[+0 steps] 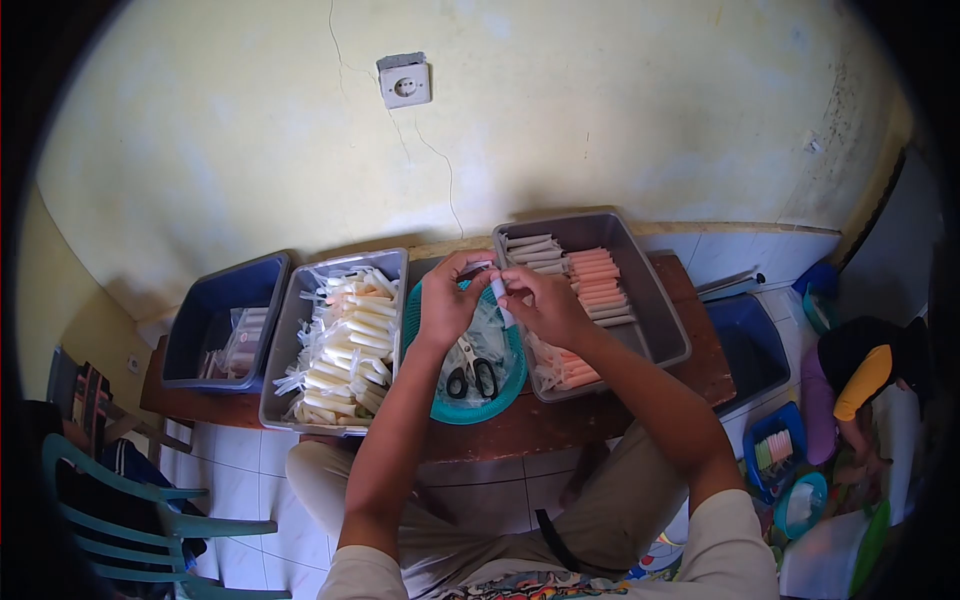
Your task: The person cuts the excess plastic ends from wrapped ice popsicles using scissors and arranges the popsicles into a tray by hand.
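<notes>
Between my two hands is a pale, slim ice pop tube (499, 289) in clear plastic. My left hand (450, 302) pinches its upper end, and my right hand (545, 306) grips it from the right side. Below them sits a teal basket (411, 325) with clear plastic sleeves and black-handled scissors (471, 372). Right of the basket, a grey tray (655, 300) bears rows of whitish and orange tubes (597, 275), with more orange ones near its front. On the left, another grey tray (276, 385) is heaped with cream-yellow tubes (350, 340).
A dark grey tray (190, 345) with a few wrapped packs stands at the far left of the brown bench (480, 437). A green plastic chair (120, 490) is at lower left. On the right, another person (870, 370) works near a blue basket (757, 470) on the floor.
</notes>
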`<state>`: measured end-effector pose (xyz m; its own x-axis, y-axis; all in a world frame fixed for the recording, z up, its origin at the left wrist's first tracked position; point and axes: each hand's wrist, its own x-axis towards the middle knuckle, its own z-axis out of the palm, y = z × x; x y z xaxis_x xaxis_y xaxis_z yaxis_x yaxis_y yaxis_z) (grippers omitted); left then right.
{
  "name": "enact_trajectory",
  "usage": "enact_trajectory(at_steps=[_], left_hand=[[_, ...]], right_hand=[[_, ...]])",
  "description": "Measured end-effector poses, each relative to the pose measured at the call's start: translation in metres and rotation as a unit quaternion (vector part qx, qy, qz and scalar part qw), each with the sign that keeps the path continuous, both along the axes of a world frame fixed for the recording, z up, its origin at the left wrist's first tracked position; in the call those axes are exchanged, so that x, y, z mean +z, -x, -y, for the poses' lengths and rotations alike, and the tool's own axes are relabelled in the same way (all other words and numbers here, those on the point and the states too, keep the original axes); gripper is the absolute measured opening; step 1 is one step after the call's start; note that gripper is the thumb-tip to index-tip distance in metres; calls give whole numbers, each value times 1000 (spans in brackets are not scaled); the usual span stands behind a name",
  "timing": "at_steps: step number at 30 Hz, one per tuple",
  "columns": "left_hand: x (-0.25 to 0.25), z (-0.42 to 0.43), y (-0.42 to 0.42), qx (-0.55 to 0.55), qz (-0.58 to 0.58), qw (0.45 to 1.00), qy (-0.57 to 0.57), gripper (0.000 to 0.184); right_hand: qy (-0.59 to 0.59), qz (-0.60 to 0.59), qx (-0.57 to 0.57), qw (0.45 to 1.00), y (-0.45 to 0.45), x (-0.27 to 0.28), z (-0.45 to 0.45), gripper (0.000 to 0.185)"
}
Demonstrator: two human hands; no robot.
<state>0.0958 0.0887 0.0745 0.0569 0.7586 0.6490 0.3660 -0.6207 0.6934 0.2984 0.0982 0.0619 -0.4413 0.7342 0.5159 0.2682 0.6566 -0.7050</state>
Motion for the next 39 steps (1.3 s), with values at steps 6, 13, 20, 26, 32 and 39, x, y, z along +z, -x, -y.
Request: enact_trajectory(at_steps=[6, 13, 20, 26, 32, 39], left_hand=[[-8, 18, 25, -63, 260, 954, 133, 36], [-51, 30, 50, -57, 223, 959, 166, 28], [-63, 50, 49, -53, 175, 966, 185, 31], [-66, 54, 48, -27, 147, 970, 192, 43], [-63, 62, 46, -33, 105, 966, 233, 45], [-65, 66, 51, -51, 87, 969, 223, 48]], right_hand=[[-3, -48, -3, 999, 42, 1, 10, 25], [30, -62, 1, 998, 59, -7, 11, 26], [155, -89, 20, 984, 64, -13, 14, 30], [71, -50, -15, 996, 61, -12, 11, 27], [37, -77, -27, 996, 57, -8, 6, 24], [166, -156, -14, 974, 60, -16, 2, 23]])
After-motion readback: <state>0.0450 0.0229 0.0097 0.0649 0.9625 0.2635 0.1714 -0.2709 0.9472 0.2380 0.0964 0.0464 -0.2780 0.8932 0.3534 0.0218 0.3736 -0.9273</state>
